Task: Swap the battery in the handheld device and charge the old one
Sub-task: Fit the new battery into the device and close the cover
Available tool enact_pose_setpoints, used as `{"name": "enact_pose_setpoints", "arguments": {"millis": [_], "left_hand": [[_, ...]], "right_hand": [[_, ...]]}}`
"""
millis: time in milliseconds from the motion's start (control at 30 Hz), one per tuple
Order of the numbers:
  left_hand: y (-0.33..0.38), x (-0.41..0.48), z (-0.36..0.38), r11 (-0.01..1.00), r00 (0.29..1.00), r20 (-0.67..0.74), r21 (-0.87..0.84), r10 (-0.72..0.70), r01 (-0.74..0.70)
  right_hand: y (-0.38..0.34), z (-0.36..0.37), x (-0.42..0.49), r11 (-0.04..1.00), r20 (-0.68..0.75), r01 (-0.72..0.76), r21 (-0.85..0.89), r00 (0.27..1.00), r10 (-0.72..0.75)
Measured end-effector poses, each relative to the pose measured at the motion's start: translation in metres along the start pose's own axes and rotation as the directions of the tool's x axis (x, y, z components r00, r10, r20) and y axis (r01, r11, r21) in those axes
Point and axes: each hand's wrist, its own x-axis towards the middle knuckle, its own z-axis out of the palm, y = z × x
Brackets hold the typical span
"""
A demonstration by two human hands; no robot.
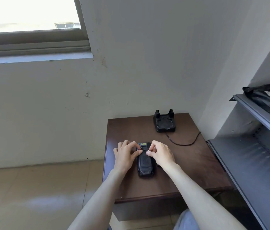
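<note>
lying face-down on the table (189, 163), the handheld device (145, 161) meets both hands' fingers (136, 152).

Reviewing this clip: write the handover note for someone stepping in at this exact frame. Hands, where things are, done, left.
Left hand: fingertips on the device near its upper end; not gripping.
Right hand: fingertips at the same spot, apparently working a catch; too small to confirm.
Device lies back-up on the table, cover on.
Charger stands empty at the table's far edge, cable attached.
Done: nothing visibly finished.
Left: open the back, swap batteries, put the old one in the charger. No spare battery in view.
</note>
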Motion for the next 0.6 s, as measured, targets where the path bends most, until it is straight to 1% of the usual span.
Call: {"name": "enact_pose_setpoints", "arguments": {"millis": [300, 600], "left_hand": [[0.0006, 0.0012, -0.0031, 0.999, 1.000, 0.022, 0.043, 0.012, -0.013], [0.0086, -0.0057, 0.0039, 0.997, 0.995, -0.062, -0.029, -0.073, 0.071]], "right_hand": [[0.0002, 0.0017, -0.0017, 1.000, 0.000, 0.008, 0.003, 1.000, -0.008], [0.0007, 0.0037, -0.0038, 1.000, -0.014, 0.003, 0.030, 1.000, -0.002]]}}
